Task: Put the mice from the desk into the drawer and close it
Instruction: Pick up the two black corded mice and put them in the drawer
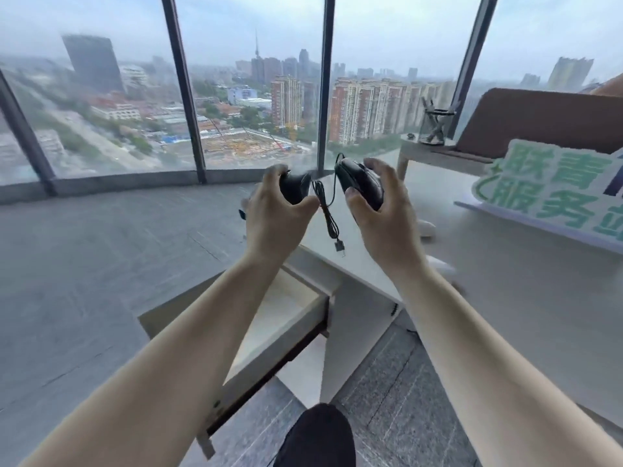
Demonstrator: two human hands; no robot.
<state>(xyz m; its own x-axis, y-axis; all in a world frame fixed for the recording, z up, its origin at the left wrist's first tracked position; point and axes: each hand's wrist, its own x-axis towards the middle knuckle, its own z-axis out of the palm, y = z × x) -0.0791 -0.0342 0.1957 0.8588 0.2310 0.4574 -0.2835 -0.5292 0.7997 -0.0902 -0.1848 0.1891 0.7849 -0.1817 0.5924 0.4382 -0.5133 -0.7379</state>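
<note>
My left hand [273,210] grips a black mouse [295,188], mostly hidden behind the fingers. My right hand [387,210] holds a second black mouse [360,183], raised above the desk's left corner. A black cable [326,210] hangs between the two hands and ends in a USB plug [340,247]. Below my forearms the white drawer [279,325] stands pulled out, its inside pale and bare where visible. White mice [426,227] lie on the white desk [522,298], partly hidden behind my right hand.
A green and white sign [553,193] stands on the desk at the right. Behind it are a brown chair back [546,119] and a glass pen holder [435,124]. Tall windows [256,96] curve ahead over grey carpet [84,264]. My dark-clad knee [318,436] shows at the bottom.
</note>
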